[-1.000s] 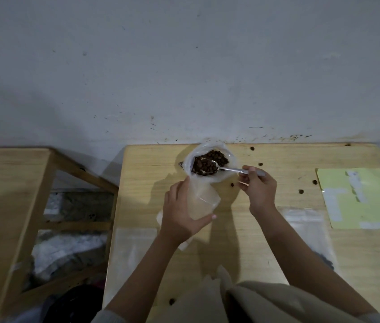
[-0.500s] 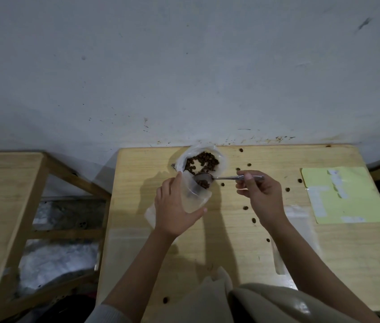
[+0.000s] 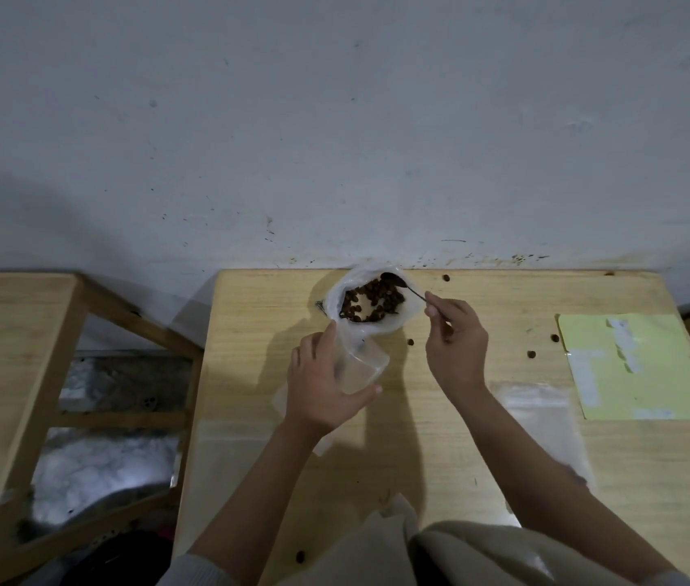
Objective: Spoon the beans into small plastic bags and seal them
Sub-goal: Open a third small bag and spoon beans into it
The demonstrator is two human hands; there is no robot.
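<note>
A large clear bag of brown beans (image 3: 370, 304) stands open at the far edge of the wooden table (image 3: 440, 450). My right hand (image 3: 455, 338) grips a metal spoon (image 3: 402, 285) by its handle, with the bowl dipped into the bean bag's far side. My left hand (image 3: 322, 387) holds a small clear plastic bag (image 3: 362, 365) open just in front of the bean bag. I cannot tell how many beans lie inside the small bag.
Several loose beans (image 3: 410, 342) lie scattered on the table. Flat empty plastic bags (image 3: 542, 420) rest right of my right arm and at the left front (image 3: 229, 454). A yellow-green sheet (image 3: 630, 365) lies at the right. A wooden frame (image 3: 13, 365) stands to the left.
The spoon has gone from over the small bag's mouth back into the bean bag. My left hand has kept hold of the small bag.
</note>
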